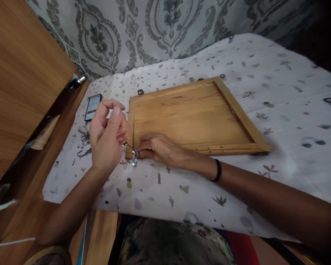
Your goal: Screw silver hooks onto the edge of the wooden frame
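My left hand [109,136] is closed around a screwdriver [130,147], whose handle is mostly hidden; a bit of yellow and black shows by the fingers. Its shaft slants down to a small shiny metal fitting [134,159] at the near left corner of a framed wooden panel [182,114]. The panel lies flat on the cloth. Over its near edge rests my right hand [162,149], with thumb and fingers pinched at the fitting beside the screwdriver's tip. Exactly what the fingertips grip there is partly hidden. Several small holes dot the near rail, right of that hand.
A white printed cloth [154,198] covers the work surface. Left of my left hand lie a phone [93,106] with its screen lit and several loose metal fittings [84,151]. A wooden cabinet [22,73] stands at the left, and a patterned curtain [171,25] hangs behind.
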The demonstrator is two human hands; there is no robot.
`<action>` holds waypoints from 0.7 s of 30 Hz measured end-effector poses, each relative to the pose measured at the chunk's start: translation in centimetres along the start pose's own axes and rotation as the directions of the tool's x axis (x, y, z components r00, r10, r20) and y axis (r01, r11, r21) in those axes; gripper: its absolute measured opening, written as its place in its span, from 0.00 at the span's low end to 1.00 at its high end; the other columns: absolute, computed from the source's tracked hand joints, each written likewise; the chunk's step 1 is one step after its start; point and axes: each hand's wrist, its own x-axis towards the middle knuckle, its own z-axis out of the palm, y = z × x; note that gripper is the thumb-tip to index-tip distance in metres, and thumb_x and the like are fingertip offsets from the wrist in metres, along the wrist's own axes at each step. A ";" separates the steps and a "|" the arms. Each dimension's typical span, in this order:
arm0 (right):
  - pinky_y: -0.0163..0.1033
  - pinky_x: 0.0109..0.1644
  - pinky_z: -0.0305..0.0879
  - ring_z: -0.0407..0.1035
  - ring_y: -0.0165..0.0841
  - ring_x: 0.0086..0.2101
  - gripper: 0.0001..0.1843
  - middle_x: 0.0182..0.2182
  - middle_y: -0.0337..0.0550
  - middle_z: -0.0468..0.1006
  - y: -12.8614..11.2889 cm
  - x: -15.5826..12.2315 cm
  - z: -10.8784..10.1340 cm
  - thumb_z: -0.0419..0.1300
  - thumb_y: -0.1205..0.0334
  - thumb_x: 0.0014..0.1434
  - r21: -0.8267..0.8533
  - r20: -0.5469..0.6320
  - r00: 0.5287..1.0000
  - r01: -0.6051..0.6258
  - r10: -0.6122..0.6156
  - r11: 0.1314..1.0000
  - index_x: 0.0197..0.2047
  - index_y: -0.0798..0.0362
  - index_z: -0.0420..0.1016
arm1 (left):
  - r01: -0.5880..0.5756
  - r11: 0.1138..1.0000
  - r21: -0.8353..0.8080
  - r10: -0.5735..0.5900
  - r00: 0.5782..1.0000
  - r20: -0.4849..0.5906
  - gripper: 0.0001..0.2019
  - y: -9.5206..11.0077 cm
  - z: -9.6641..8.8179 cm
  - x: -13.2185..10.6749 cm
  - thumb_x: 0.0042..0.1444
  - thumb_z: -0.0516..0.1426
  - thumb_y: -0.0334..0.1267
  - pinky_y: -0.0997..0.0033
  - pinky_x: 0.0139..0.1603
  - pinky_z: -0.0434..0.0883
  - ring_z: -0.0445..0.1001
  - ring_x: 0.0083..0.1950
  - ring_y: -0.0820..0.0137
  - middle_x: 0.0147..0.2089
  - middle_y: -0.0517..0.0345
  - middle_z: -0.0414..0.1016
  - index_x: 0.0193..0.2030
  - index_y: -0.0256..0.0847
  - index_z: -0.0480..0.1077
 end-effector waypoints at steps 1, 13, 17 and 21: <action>0.34 0.35 0.57 0.68 0.30 0.31 0.13 0.31 0.42 0.78 0.0 0.0 0.0 0.61 0.65 0.69 0.001 -0.006 1.000 0.003 -0.003 1.000 0.34 0.55 0.84 | 0.011 1.000 -0.010 -0.011 0.999 0.038 0.12 -0.1 0.0 0.2 0.65 0.63 0.45 0.77 0.17 0.46 0.44 0.17 0.79 0.18 0.74 0.45 0.36 0.44 0.67; 0.35 0.35 0.57 0.69 0.30 0.31 0.11 0.31 0.43 0.78 -0.1 0.0 -0.1 0.62 0.65 0.68 0.013 -0.003 1.000 0.000 0.000 1.000 0.36 0.56 0.85 | -0.004 0.999 0.052 0.003 1.000 0.013 0.12 -0.1 0.1 0.0 0.64 0.64 0.47 0.76 0.22 0.58 0.57 0.21 0.77 0.21 0.68 0.60 0.37 0.43 0.69; 0.34 0.35 0.57 0.69 0.30 0.31 0.11 0.32 0.43 0.79 -0.2 0.0 0.0 0.63 0.64 0.68 0.011 -0.003 1.000 -0.013 0.013 1.000 0.36 0.56 0.85 | -0.008 1.000 0.007 0.008 1.000 0.002 0.14 -0.4 0.6 -0.2 0.64 0.63 0.49 0.77 0.18 0.49 0.45 0.18 0.78 0.18 0.72 0.49 0.35 0.44 0.68; 0.35 0.37 0.58 0.69 0.31 0.33 0.10 0.32 0.44 0.79 -0.2 0.0 -0.1 0.62 0.66 0.67 0.008 0.000 1.000 -0.006 0.006 1.000 0.35 0.56 0.84 | 0.078 0.997 -0.021 -0.075 0.991 0.112 0.15 -0.6 0.3 0.8 0.64 0.63 0.51 0.77 0.16 0.44 0.40 0.16 0.79 0.17 0.74 0.42 0.34 0.45 0.66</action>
